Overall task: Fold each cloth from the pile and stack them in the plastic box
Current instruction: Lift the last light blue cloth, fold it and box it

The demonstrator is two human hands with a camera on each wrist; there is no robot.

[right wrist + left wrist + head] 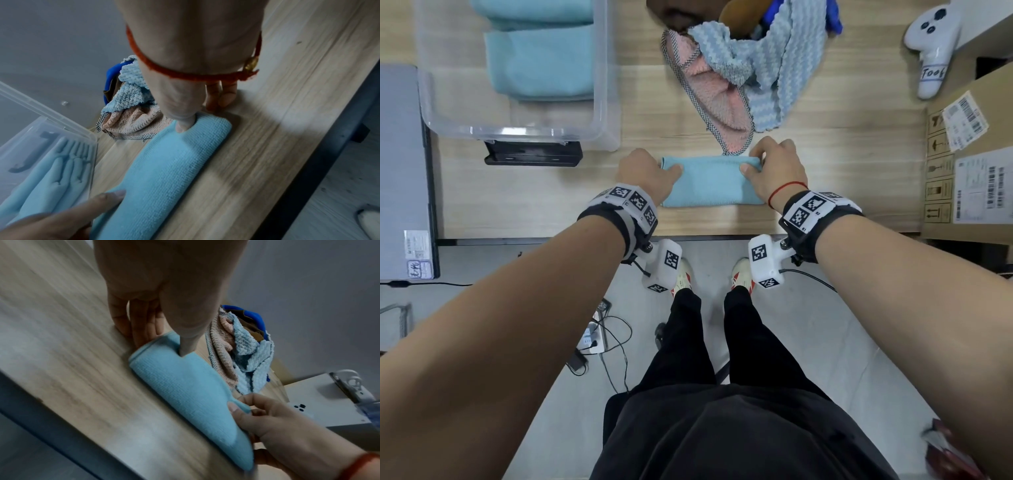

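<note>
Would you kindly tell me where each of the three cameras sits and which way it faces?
Head: on the head, facing down at the table; both forearms, legs and shoes show.
Left wrist: along the left hand toward the cloth pile; the right hand shows too.
Right wrist: along the right hand toward the plastic box; a left fingertip shows.
Shared: all three show the folded light blue cloth, pinched at both ends.

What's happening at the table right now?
A person is folding a light blue cloth on the wooden table. The left hand and right hand each pinch one end of it. Folded blue cloths already lie in the plastic box, and the unfolded pile waits behind.
</note>
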